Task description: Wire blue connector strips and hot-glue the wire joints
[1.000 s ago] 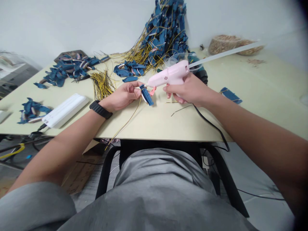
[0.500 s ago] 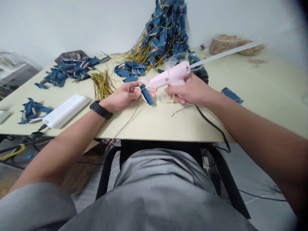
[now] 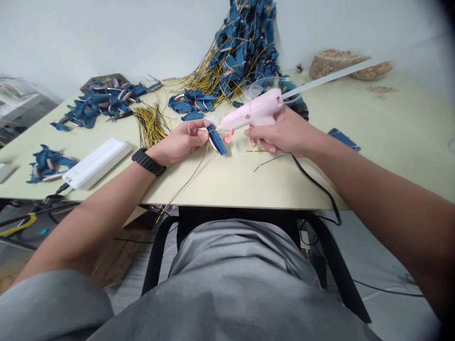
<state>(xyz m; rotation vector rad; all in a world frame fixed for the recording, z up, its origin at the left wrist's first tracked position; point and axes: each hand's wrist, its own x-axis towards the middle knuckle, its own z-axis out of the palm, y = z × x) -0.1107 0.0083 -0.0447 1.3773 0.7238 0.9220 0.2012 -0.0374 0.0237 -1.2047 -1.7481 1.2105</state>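
Between the thumb and fingers of my left hand is a small blue plastic part with a pale edge. A thin yellow-and-black wire runs from it down past the table's front edge. My right hand is wrapped round the handle of a pink hot glue gun, whose nozzle points left at the upper end of the blue part. A long translucent glue stick sticks out of the gun's back. Whether the nozzle touches the part, I cannot tell.
Blue parts with wires are heaped high at the back. More blue parts lie at left, near a wire bundle and a white power strip. One blue piece lies beyond my right forearm. The gun's black cord hangs over the edge.
The glue gun and my right hand have shifted very slightly to the right. My left hand and the blue part stay in place.
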